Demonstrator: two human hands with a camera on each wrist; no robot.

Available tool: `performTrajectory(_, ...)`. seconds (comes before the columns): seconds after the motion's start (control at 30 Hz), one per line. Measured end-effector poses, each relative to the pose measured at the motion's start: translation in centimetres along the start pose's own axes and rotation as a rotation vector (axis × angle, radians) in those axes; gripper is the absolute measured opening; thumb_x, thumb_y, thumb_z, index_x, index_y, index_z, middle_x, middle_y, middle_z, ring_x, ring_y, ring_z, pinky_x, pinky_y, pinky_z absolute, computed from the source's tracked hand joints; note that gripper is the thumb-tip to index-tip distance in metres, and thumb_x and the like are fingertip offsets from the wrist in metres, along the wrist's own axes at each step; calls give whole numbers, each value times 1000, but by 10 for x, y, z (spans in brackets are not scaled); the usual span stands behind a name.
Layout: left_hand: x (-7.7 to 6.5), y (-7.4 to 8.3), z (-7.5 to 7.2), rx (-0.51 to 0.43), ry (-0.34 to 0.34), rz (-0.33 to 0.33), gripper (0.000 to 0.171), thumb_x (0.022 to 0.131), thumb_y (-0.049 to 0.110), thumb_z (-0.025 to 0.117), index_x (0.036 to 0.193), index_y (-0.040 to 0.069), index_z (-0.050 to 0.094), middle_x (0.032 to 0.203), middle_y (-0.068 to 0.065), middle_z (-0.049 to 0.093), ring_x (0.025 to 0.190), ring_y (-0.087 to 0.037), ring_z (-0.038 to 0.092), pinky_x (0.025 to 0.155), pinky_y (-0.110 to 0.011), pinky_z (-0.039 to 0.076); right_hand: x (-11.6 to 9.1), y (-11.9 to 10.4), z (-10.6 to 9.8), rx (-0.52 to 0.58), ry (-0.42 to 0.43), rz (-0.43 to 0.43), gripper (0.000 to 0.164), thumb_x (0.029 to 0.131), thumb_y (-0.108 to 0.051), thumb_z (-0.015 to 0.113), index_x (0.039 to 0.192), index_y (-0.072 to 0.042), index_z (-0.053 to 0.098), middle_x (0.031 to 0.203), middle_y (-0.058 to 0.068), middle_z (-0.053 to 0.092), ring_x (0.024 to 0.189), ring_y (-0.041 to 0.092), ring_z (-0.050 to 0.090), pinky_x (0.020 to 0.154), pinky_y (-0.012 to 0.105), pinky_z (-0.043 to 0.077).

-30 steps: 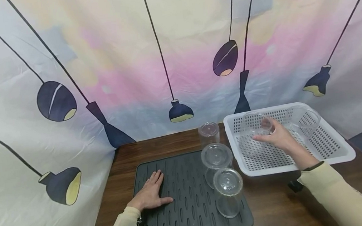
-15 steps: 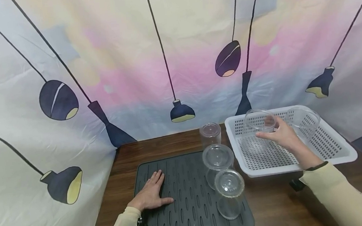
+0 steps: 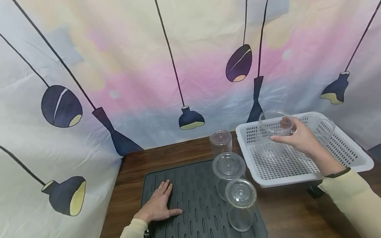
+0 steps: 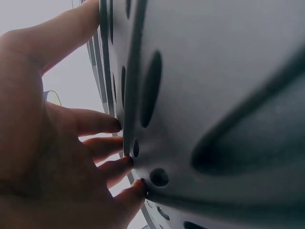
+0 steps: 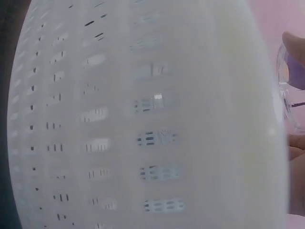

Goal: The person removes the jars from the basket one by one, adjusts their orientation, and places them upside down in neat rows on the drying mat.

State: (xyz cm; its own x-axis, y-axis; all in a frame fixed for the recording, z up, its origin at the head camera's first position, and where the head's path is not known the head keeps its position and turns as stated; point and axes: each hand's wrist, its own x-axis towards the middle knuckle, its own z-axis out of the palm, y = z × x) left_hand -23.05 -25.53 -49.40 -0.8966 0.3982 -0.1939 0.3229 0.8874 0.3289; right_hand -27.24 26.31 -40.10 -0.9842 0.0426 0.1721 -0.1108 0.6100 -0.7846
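My right hand (image 3: 301,138) grips a clear glass (image 3: 268,140) by its side, thumb at the near side, over the white basket (image 3: 291,180). Its rim faces up; whether its base touches the basket floor I cannot tell. Another clear glass (image 3: 327,125) sits in the basket, partly behind that hand. The basket's wall (image 5: 214,119) fills most of the right wrist view, with the held glass (image 5: 285,100) at the edge. My left hand (image 3: 158,205) rests with spread fingers on the grey ribbed mat (image 3: 193,224); in the left wrist view its fingertips touch the mat (image 4: 214,114).
Three clear glasses stand in a row along the mat's right side: a front glass (image 3: 242,209), base up, a wide-topped middle glass (image 3: 228,165) and a back glass (image 3: 221,141) near the mat's far corner. The brown wooden table (image 3: 287,212) meets a printed curtain (image 3: 139,78) behind.
My right hand has risen slightly and shifted right, bringing the gripped glass up with it, so its rim now stands above the basket's back rim. The left hand keeps its place.
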Motion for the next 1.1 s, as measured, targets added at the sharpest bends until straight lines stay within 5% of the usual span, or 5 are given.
performTrajectory(0.43, 0, 1, -2, 8, 14, 5, 102, 80, 58, 71, 151, -2, 29, 161, -19, 17, 149, -39, 13, 118, -55, 20, 1, -10, -6, -16, -4, -16, 105, 77, -53, 78, 153, -4, 24, 148, 25, 39, 129, 51, 38, 96, 66, 38)
performTrajectory(1.1, -4, 2, -2, -6, -1, 7, 101, 81, 58, 71, 151, -3, 30, 161, -20, 17, 149, -40, 14, 117, -56, 20, -3, -33, -18, -3, -18, -51, 103, 79, -48, 79, 154, -6, 23, 146, 23, 42, 120, 42, 47, 88, 55, 46)
